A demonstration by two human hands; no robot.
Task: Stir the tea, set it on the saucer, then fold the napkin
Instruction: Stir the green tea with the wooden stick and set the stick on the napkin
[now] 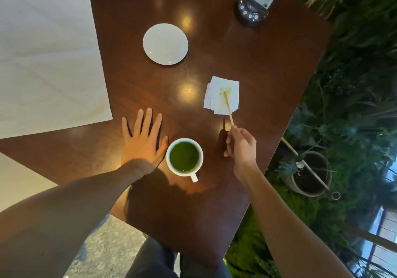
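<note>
A white cup (184, 157) of dark green tea stands on a dark, glossy wooden table (247, 58), near the person's edge, with its small handle pointing back toward the person. The cup sits directly on the wood. The white saucer (165, 44) lies bare well beyond it, toward the far middle of the table. To the left of the cup, the left hand (142, 140) lies flat on the table, palm down, fingers straight and spread, with the thumb reaching close to the cup's rim; whether it touches the cup cannot be told. To the right of the cup, the right hand (240, 145) is raised a little and pinches the near end of a thin wooden stir stick (229, 108) between curled fingers and thumb. The stick slants away from the person, and its far tip rests on a small stack of folded white paper squares (222, 95), which carries a green stain where the tip meets it. A large white napkin (47, 58) lies spread open and flat on the table's far left side, well apart from the cup. At the far right edge stands a dark device with round buttons (251, 12), partly cut off by the frame. Beyond the table's right edge are green plants and a potted plant (309, 173) on the ground.
</note>
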